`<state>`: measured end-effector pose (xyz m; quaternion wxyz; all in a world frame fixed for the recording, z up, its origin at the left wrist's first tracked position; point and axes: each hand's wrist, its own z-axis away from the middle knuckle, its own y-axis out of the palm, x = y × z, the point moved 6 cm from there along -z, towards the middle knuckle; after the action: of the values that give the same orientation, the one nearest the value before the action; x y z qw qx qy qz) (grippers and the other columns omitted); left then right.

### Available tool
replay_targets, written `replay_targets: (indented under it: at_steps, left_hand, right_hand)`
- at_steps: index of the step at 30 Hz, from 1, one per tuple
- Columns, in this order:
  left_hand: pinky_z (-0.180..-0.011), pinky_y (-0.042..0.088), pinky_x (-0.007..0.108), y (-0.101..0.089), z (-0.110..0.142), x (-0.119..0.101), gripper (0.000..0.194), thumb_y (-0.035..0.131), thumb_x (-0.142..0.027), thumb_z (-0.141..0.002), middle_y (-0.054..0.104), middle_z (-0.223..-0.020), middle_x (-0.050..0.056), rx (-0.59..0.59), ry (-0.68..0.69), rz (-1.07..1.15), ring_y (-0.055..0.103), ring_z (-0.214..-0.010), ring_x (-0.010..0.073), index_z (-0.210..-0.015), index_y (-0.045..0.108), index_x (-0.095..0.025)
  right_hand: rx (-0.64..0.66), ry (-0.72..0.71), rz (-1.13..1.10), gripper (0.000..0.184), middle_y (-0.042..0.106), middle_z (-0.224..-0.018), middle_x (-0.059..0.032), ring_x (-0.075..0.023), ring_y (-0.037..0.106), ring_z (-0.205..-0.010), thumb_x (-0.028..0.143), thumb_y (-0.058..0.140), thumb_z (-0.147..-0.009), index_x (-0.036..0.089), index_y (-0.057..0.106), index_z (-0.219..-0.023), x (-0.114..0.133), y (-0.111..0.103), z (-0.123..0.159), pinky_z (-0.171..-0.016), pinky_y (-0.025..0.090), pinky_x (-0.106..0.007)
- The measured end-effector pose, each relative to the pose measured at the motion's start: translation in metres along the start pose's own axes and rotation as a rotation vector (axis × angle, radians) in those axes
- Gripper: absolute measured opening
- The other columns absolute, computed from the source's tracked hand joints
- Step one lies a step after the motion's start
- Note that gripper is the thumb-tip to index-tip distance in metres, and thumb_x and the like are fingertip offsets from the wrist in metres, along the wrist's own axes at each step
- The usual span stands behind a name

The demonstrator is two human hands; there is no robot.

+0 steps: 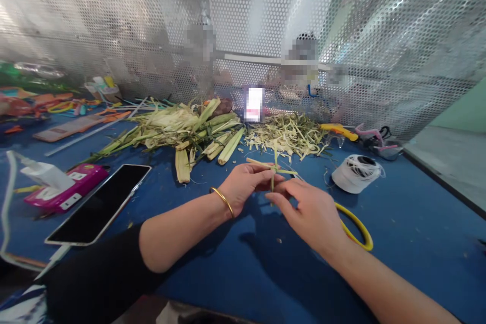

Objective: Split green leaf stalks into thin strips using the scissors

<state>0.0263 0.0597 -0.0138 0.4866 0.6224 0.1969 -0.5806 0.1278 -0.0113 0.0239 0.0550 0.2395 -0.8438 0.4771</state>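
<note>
In the head view, a small cross of pale green leaf strips point(275, 167) is held up over the blue table. My left hand point(243, 185), with a gold bangle point(224, 201) at its wrist, pinches the cross near its middle. Close against it, my right hand point(313, 210) has thumb and fingers closed at the lower end of the upright strip. Its fingertips are partly hidden. A yellow ring point(362, 228) lies on the table, partly behind my right wrist. To the right stands a spool of white thread point(357, 174).
Behind my hands lie a heap of long green stalks point(178, 129) and a pile of cut strips point(292, 134). A phone point(100, 205) and a magenta power strip point(68, 187) with a white charger point(47, 174) are at left. A perforated metal screen point(258, 20) stands at the back.
</note>
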Motion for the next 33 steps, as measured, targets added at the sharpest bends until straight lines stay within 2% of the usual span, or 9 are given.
replay_targets:
  at_steps: [2,4,8,15,20,22,26,29,33]
  left_hand:
    - [-0.081,0.047,0.028,0.001,0.001,0.0,0.021,0.08,-0.027,-0.06,0.071,-0.077,0.008,-0.015,0.02,0.0,0.063,-0.072,0.014,-0.071,0.073,-0.01]
    - [-0.079,0.048,0.029,0.001,0.002,0.0,0.019,0.08,-0.023,-0.059,0.071,-0.075,0.007,-0.051,0.018,0.022,0.063,-0.071,0.014,-0.072,0.072,-0.01]
    - [-0.077,0.05,0.028,-0.001,0.005,0.003,0.027,0.08,-0.014,-0.057,0.071,-0.07,0.006,-0.14,-0.006,0.099,0.065,-0.07,0.0143,-0.083,0.071,-0.011]
    - [-0.073,0.05,0.026,-0.003,0.006,0.003,0.024,0.077,-0.011,-0.06,0.069,-0.067,0.006,-0.16,-0.04,0.084,0.063,-0.065,0.0126,-0.083,0.07,-0.01]
    - [-0.064,0.05,0.025,-0.003,0.006,-0.002,0.015,0.063,-0.012,-0.071,0.061,-0.062,0.0,-0.123,-0.13,0.041,0.06,-0.058,0.0108,-0.085,0.067,-0.012]
    - [-0.059,0.048,0.023,-0.002,0.006,-0.003,0.012,0.063,-0.015,-0.071,0.055,-0.06,-0.002,-0.096,-0.133,0.034,0.056,-0.055,0.0094,-0.083,0.066,-0.014]
    - [-0.046,0.034,0.019,0.0,0.006,-0.003,0.021,0.074,-0.03,-0.066,0.047,-0.052,-0.006,-0.064,-0.045,-0.143,0.042,-0.047,0.0055,-0.07,0.061,-0.014]
    - [-0.043,0.025,0.019,0.002,0.006,-0.001,0.027,0.072,-0.038,-0.068,0.042,-0.046,-0.007,-0.029,0.007,-0.29,0.035,-0.043,0.0048,-0.066,0.058,-0.014]
    - [-0.042,0.02,0.02,0.003,0.006,-0.001,0.029,0.07,-0.041,-0.067,0.042,-0.047,-0.007,0.004,-0.013,-0.307,0.033,-0.042,0.0047,-0.067,0.058,-0.014]
  right_hand:
    - [0.083,0.123,-0.06,0.028,0.061,-0.063,0.0003,-0.014,0.052,-0.055,0.038,0.054,-0.088,0.02,0.06,-0.067,-0.007,0.016,0.002,-0.054,0.034,-0.026]
    - [0.1,0.152,-0.103,0.03,0.058,-0.06,0.0009,-0.0129,0.05,-0.053,0.033,0.051,-0.089,0.02,0.054,-0.063,-0.009,0.022,0.002,-0.053,0.033,-0.024]
    - [0.059,0.019,-0.114,0.03,0.055,-0.061,0.0006,-0.0122,0.047,-0.055,0.025,0.046,-0.09,0.02,0.047,-0.061,-0.001,0.019,0.002,-0.055,0.033,-0.023]
    - [0.001,-0.162,0.081,0.031,0.055,-0.06,-0.0008,-0.0138,0.048,-0.055,0.021,0.042,-0.093,0.019,0.051,-0.064,0.016,0.011,0.005,-0.055,0.031,-0.026]
    - [-0.175,-0.135,0.184,0.026,0.064,-0.083,-0.0091,-0.0218,0.057,-0.077,0.031,0.039,-0.096,0.016,0.059,-0.089,0.003,-0.013,-0.003,-0.069,0.037,-0.031]
    - [-0.136,-0.103,0.206,0.025,0.065,-0.09,-0.0111,-0.0242,0.058,-0.084,0.034,0.041,-0.095,0.016,0.058,-0.096,-0.005,-0.011,-0.007,-0.074,0.038,-0.034]
    - [0.072,-0.1,0.136,0.025,0.061,-0.066,-0.0017,-0.0167,0.055,-0.063,0.027,0.038,-0.096,0.02,0.052,-0.077,-0.008,0.008,-0.007,-0.073,0.037,-0.03]
    - [0.06,-0.103,0.111,0.03,0.054,-0.059,0.0008,-0.0142,0.048,-0.055,0.024,0.037,-0.095,0.021,0.046,-0.067,-0.002,0.008,-0.005,-0.068,0.035,-0.028]
    - [0.055,-0.05,0.028,0.033,0.045,-0.052,0.0028,-0.0135,0.045,-0.053,0.024,0.04,-0.091,0.022,0.037,-0.059,0.002,-0.001,-0.006,-0.058,0.032,-0.025]
